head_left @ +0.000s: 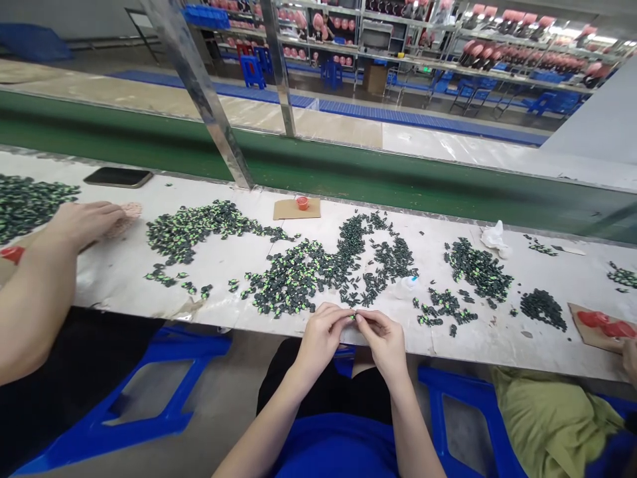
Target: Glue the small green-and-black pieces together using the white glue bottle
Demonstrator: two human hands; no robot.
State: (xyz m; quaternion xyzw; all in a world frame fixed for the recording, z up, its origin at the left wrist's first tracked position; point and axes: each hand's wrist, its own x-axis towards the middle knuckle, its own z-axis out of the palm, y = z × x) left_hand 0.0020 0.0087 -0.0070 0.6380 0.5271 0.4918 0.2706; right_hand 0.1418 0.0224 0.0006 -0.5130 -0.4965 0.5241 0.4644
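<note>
Above the table's near edge, my left hand and my right hand meet fingertip to fingertip. Both pinch a small black-and-green piece, mostly covered by the fingers; its exact kind is too small to tell. Just beyond my left hand lies a heap of black-and-green pieces. Small plain dark pieces spread out past my fingers, with more dark pieces to their right. A small clear bottle with a blue tip rests beyond my right hand.
A red cup sits on cardboard at the back. At left, a co-worker's hand reaches over the table near a phone. More piles and crumpled tissue lie right. A metal post rises behind.
</note>
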